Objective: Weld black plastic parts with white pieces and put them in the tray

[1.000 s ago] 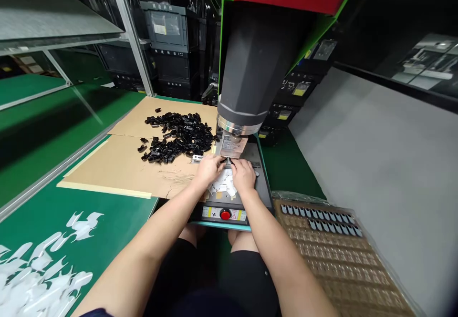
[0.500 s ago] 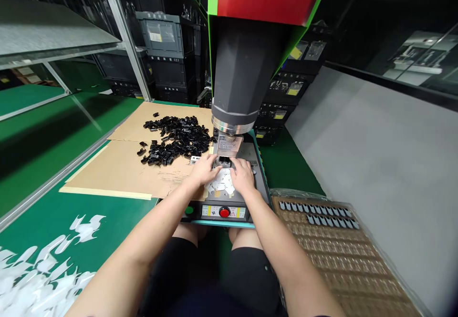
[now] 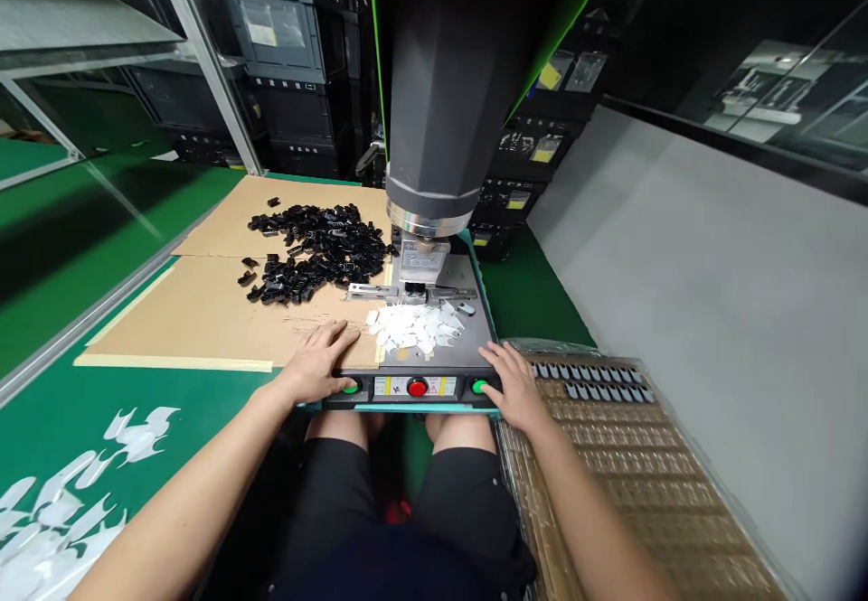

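My left hand (image 3: pixel 316 361) rests at the machine base's front left corner, fingers spread, thumb on the left green button (image 3: pixel 351 388). At the other corner my right hand (image 3: pixel 512 380) lies with fingers apart, its thumb on the right green button (image 3: pixel 478 387). Neither hand holds anything. Between the two buttons sits a red button (image 3: pixel 417 388). Behind the panel, a small black part (image 3: pixel 413 289) is seated in the metal fixture (image 3: pixel 372 292), under the clear block (image 3: pixel 421 262) of the press head (image 3: pixel 434 104). White film pieces (image 3: pixel 415 325) lie in front of the fixture.
Black plastic parts (image 3: pixel 318 248) are heaped on cardboard (image 3: pixel 203 312) to the left. More white film pieces (image 3: pixel 54 511) cover the green table's near left. A compartment tray (image 3: pixel 624 483) with several grey parts stands right. Dark crates (image 3: pixel 298 122) are stacked behind.
Both hands have left the fixture, drawn back and spread apart to the two green buttons. The black part stays in the fixture. The camera view has shifted slightly.
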`<action>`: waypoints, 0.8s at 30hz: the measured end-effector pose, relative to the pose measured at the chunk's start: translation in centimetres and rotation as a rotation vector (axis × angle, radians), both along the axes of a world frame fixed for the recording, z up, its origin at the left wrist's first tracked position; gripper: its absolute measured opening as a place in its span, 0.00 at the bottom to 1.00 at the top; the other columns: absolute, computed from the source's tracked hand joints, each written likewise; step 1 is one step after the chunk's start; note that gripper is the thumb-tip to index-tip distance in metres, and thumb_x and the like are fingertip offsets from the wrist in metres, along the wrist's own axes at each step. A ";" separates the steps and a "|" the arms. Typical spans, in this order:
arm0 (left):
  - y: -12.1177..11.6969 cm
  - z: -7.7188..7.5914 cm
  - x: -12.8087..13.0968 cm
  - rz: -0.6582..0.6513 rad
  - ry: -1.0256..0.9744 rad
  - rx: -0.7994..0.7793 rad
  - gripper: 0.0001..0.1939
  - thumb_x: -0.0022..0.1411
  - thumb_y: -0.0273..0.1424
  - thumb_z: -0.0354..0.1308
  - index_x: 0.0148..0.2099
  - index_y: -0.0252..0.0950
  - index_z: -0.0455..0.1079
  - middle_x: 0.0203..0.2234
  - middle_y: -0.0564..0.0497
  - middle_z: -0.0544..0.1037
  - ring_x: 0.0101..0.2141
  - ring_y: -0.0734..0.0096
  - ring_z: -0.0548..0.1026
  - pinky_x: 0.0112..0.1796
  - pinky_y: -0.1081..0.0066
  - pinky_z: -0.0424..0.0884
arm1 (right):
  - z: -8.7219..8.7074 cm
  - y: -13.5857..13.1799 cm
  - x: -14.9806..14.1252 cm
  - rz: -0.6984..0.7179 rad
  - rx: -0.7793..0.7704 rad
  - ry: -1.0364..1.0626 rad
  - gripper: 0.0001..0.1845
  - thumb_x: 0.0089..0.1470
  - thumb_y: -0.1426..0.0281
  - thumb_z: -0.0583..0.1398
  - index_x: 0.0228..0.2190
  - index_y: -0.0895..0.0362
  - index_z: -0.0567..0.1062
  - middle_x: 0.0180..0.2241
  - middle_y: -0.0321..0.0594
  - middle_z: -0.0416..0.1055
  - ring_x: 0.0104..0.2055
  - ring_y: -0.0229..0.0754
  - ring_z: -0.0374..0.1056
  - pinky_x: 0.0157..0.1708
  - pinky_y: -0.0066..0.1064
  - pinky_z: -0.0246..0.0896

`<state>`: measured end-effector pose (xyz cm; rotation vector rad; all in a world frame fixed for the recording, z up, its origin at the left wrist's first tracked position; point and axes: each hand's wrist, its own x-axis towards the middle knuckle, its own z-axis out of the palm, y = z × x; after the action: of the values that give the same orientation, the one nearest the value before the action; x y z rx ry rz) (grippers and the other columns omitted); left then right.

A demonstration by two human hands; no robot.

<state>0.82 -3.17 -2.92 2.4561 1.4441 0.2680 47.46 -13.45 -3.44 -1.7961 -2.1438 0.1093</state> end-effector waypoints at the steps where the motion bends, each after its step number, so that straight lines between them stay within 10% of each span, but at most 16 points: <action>1: 0.0 0.1 0.1 0.002 0.003 -0.002 0.51 0.54 0.47 0.73 0.76 0.48 0.59 0.75 0.41 0.56 0.74 0.40 0.54 0.72 0.43 0.53 | 0.1 0.0 -0.2 -0.001 0.007 -0.008 0.37 0.60 0.66 0.62 0.69 0.42 0.66 0.72 0.42 0.62 0.76 0.60 0.52 0.69 0.61 0.55; 15: 2.3 0.9 10.1 0.073 -0.095 0.011 0.68 0.51 0.70 0.63 0.80 0.37 0.46 0.78 0.32 0.45 0.76 0.37 0.43 0.72 0.41 0.45 | 2.5 10.0 -10.3 -0.025 0.014 0.016 0.36 0.69 0.60 0.58 0.71 0.62 0.60 0.72 0.55 0.60 0.73 0.60 0.53 0.70 0.53 0.51; 24: 2.1 0.5 12.7 0.105 -0.075 0.017 0.64 0.57 0.71 0.56 0.80 0.34 0.45 0.78 0.31 0.44 0.76 0.36 0.43 0.72 0.39 0.39 | 1.5 7.8 -11.4 -0.053 0.046 0.039 0.36 0.69 0.57 0.57 0.70 0.59 0.61 0.69 0.58 0.64 0.69 0.61 0.57 0.66 0.55 0.53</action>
<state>13.47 -1.10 -2.40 2.3596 1.5475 0.3910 36.07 -5.61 -1.91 -1.8086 -2.0536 0.0810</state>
